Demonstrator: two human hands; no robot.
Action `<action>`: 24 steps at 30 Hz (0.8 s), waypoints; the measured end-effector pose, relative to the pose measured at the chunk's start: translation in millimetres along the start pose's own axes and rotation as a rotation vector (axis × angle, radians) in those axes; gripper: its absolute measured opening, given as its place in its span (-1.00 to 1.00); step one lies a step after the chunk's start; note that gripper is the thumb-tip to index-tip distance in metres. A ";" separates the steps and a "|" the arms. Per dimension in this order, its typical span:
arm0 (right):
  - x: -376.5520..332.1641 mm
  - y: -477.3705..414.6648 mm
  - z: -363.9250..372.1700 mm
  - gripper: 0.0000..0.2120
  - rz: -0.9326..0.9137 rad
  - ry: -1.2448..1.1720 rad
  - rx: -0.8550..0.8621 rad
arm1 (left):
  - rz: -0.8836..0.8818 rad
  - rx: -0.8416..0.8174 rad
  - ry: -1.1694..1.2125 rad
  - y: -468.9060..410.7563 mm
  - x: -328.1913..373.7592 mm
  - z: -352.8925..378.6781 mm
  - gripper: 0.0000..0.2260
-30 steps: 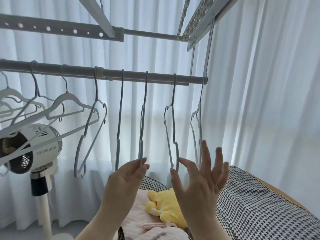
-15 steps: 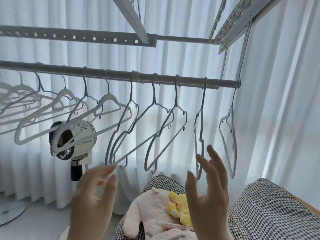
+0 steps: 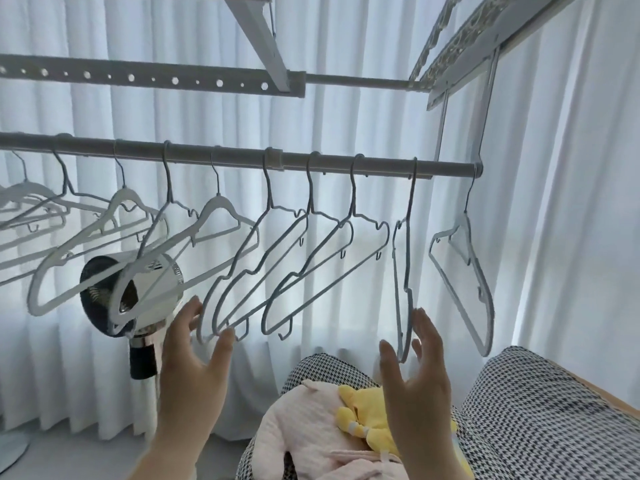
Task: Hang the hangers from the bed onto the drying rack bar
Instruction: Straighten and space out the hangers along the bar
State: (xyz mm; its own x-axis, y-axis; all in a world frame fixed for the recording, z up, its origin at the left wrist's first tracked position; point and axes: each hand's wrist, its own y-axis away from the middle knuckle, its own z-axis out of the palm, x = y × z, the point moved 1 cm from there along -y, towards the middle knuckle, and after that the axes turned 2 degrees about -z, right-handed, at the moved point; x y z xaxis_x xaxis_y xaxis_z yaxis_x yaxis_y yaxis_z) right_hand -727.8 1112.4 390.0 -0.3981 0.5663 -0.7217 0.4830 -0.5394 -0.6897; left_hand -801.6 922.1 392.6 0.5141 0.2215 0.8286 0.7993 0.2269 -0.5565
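Note:
Several pale grey hangers hang in a row from the grey drying rack bar [image 3: 242, 156]. My left hand [image 3: 194, 362] is raised with straight fingers, its fingertips at the lower ends of the middle hangers [image 3: 221, 317]. My right hand [image 3: 419, 379] is raised and spread, fingers on either side of the bottom of an edge-on hanger [image 3: 403, 292], holding nothing. One more hanger [image 3: 464, 282] hangs at the bar's right end. The bed [image 3: 540, 420], with a black-and-white houndstooth cover, lies below at the right.
A second perforated rack bar [image 3: 138, 77] and rack frame run overhead. A standing fan [image 3: 138, 299] is behind the left hangers. White curtains fill the background. A pink garment [image 3: 301, 434] and a yellow soft toy [image 3: 367, 414] lie on the bed.
My view has swung left, showing more hangers along the bar. My left hand let go of a hanger's lower end and now reaches up to the middle hangers. The right hand stays raised and spread.

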 end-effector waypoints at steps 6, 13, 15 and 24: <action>-5.2 0.1 21.2 -0.42 -0.008 -0.001 0.089 | 0.002 -0.097 0.135 -14.9 -7.5 -5.7 -0.57; -1.1 -0.4 18.5 -0.65 -0.044 0.120 0.123 | -0.089 -0.255 0.311 -18.1 -9.0 -7.0 -0.65; -0.1 -1.4 11.1 -0.70 -0.036 0.142 0.136 | -0.090 -0.294 0.324 -17.4 -7.6 -5.3 -0.69; -2.7 -5.0 -5.5 -0.53 -0.065 0.180 0.213 | -0.080 -0.355 0.401 -13.4 -1.6 4.2 -0.88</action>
State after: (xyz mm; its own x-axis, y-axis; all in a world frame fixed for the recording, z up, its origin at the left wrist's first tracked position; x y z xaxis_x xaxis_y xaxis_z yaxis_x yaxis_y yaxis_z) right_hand -724.8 1117.0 395.7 -0.2687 0.6949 -0.6670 0.2787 -0.6068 -0.7444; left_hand -814.4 922.7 398.4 0.4705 -0.1787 0.8641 0.8610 -0.1214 -0.4939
